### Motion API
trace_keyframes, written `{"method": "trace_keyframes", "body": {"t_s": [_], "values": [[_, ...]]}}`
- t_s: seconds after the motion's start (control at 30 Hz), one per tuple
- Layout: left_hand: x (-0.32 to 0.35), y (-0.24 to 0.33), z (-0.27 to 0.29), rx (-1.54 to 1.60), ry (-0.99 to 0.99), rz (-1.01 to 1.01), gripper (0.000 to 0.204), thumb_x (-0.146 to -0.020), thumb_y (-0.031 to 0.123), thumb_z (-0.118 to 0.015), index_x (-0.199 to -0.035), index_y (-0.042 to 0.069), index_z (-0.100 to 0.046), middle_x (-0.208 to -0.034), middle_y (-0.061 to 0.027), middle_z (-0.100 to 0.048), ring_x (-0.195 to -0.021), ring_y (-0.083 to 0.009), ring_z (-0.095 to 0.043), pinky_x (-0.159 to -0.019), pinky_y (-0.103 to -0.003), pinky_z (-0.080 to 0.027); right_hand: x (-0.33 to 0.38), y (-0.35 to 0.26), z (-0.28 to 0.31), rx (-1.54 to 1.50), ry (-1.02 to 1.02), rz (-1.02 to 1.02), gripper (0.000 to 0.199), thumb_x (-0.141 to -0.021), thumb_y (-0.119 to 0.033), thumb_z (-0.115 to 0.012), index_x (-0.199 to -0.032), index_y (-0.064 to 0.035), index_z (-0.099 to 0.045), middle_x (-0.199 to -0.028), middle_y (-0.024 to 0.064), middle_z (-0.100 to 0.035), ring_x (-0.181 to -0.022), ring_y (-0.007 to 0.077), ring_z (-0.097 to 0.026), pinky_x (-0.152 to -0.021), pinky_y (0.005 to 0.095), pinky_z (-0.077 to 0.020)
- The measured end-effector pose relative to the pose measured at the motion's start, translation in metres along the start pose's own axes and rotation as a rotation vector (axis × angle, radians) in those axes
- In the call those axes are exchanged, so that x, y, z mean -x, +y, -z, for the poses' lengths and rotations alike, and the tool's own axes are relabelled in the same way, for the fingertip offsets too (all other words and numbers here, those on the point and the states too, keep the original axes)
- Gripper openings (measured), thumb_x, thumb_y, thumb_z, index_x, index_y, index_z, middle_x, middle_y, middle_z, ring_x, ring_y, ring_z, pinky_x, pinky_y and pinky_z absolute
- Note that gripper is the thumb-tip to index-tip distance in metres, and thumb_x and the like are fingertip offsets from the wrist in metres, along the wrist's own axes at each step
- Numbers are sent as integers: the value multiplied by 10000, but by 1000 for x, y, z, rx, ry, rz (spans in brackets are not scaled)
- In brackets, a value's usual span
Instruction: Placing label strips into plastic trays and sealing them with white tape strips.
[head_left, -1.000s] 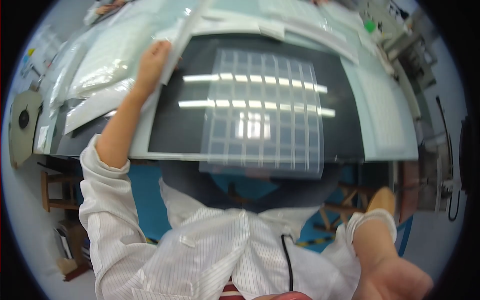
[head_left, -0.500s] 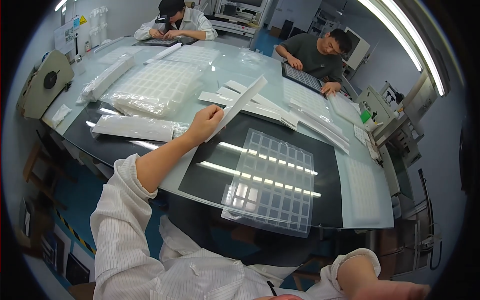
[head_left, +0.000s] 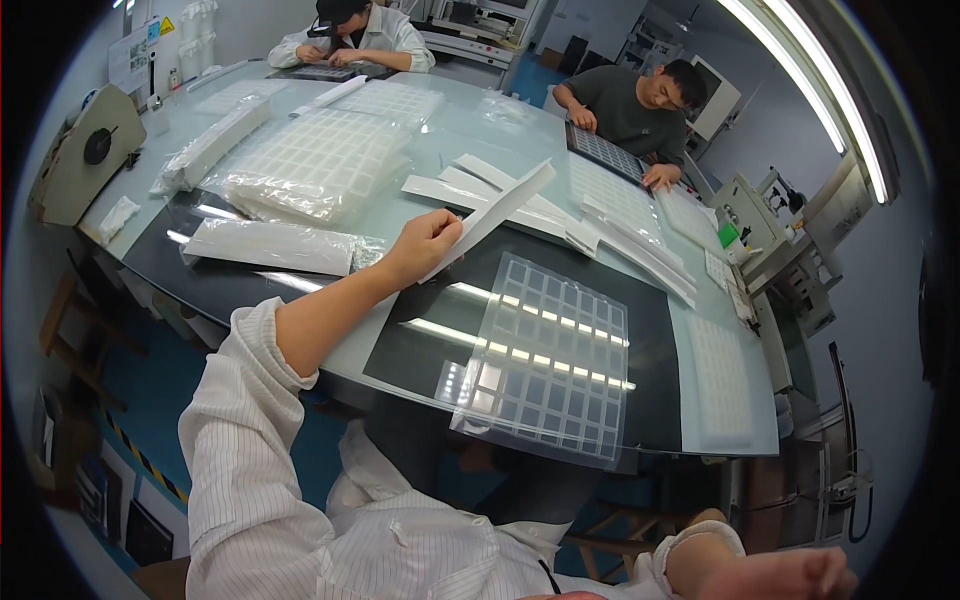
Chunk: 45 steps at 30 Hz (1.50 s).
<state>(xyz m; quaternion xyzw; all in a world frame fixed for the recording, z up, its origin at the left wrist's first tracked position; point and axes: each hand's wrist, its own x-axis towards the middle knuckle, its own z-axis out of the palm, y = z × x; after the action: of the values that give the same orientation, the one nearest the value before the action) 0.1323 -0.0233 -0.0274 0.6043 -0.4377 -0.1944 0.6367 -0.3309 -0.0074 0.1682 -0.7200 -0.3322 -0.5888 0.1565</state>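
My left hand (head_left: 428,245) is closed around the lower end of a long white strip (head_left: 508,203), which slants up to the right above the table. Below and to the right of it, a clear plastic sheet (head_left: 545,365) with a grid of rectangular pockets lies on a black mat (head_left: 655,340), its near edge reaching over the table's edge. More flat white strips (head_left: 480,200) lie crossed just behind the one I hold. At the lower right, away from the table, my right hand (head_left: 785,578) is raised near my body; its fingers are too blurred to read.
Stacked clear grid sheets (head_left: 320,165) and a wrapped white bundle (head_left: 270,245) lie on the left. A grey machine (head_left: 85,160) stands at the left edge. Two people (head_left: 630,110) work over dark trays across the table. More white strips (head_left: 640,250) lie right.
My left hand and its white strip have shifted slightly right and down in view. My right hand has turned, showing more of its fingers. The grid sheet stays on the mat.
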Motion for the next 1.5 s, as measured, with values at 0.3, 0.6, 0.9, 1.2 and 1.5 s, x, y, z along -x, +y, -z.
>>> {"method": "trace_keyframes", "body": {"t_s": [0.3, 0.6, 0.9, 1.2, 1.5], "values": [[10, 12, -12, -135, -105, -113, 233, -998, 199, -596, -973, -23, -661, -788, -34, -634, -727, -86, -541, -659, -283, -450, 140, 73, -91, 242, -887, -672, 450, -748, -171, -852, -1070, -32, -571, -1029, 130, -605, -947, 282, -604, -802, 339, -480], [19, 23, -10, -199, -195, -180, 182, -978, 175, -630, -1005, -1, -666, -813, -70, -675, -740, -124, -586, -693, -293, -475, 165, 110, -87, 29, -962, -532, 210, -788, -79, -783, -904, -39, -613, -807, 88, -598, -731, 255, -608, -632, 339, -468], [21, 50, -54, -445, -383, -453, 101, -935, 94, -661, -992, 11, -655, -851, -130, -619, -776, -306, -601, -684, -389, -479, 129, 189, -70, 120, -657, -642, 261, -791, -10, -775, -1023, -23, -655, -940, 126, -671, -871, 308, -628, -781, 401, -490], [12, 48, -67, -472, -384, -231, 137, -922, 144, -689, -961, 22, -640, -844, -107, -624, -777, -272, -604, -702, -368, -488, 158, 246, -88, 54, -600, -1196, 165, -935, -14, -673, -1090, 17, -628, -966, 106, -696, -854, 167, -666, -762, 274, -527], [5, 28, -62, -163, -423, -19, 147, -937, 138, -677, -941, -6, -649, -830, -73, -642, -761, -192, -597, -740, -316, -492, 183, 250, -84, 21, -496, -1264, 124, -906, 22, -702, -1012, 27, -638, -926, 63, -693, -844, 106, -654, -735, 246, -525]]}}
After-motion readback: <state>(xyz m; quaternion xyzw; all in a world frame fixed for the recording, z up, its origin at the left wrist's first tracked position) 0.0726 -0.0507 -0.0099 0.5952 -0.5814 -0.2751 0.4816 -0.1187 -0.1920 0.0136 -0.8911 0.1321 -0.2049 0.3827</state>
